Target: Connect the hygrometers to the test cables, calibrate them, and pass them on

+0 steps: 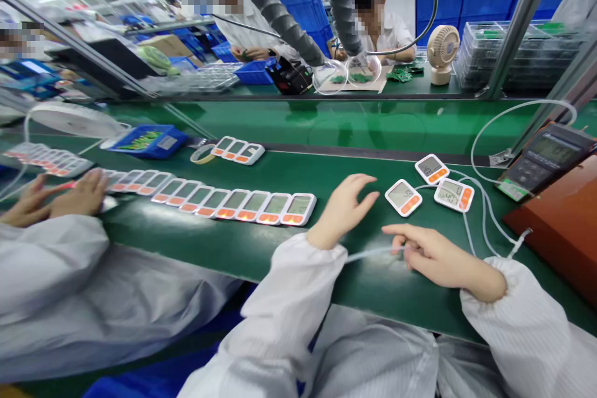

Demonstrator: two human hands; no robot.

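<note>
My left hand (pixel 347 206) is just above the green bench, its thumb and fingers apart and nothing between them. My right hand (pixel 431 254) has its index finger stretched out and the other fingers curled around a thin clear tube (pixel 373 253). That tube runs leftward from the fingers to my left sleeve. Beyond my hands lie three white devices with small screens and orange buttons: one device (pixel 403 198) nearest my left hand, another device (pixel 431 169) behind it and a third device (pixel 454 194) to the right. Tubes pass close to these devices.
To the left, a long row of similar devices (pixel 254 205) ends near my left hand. A co-worker's hands (pixel 79 196) are farther left. A handheld meter (pixel 550 152) and an orange box (pixel 559 217) stand at right. A blue tray (pixel 149 140) and tape roll (pixel 203 153) sit behind.
</note>
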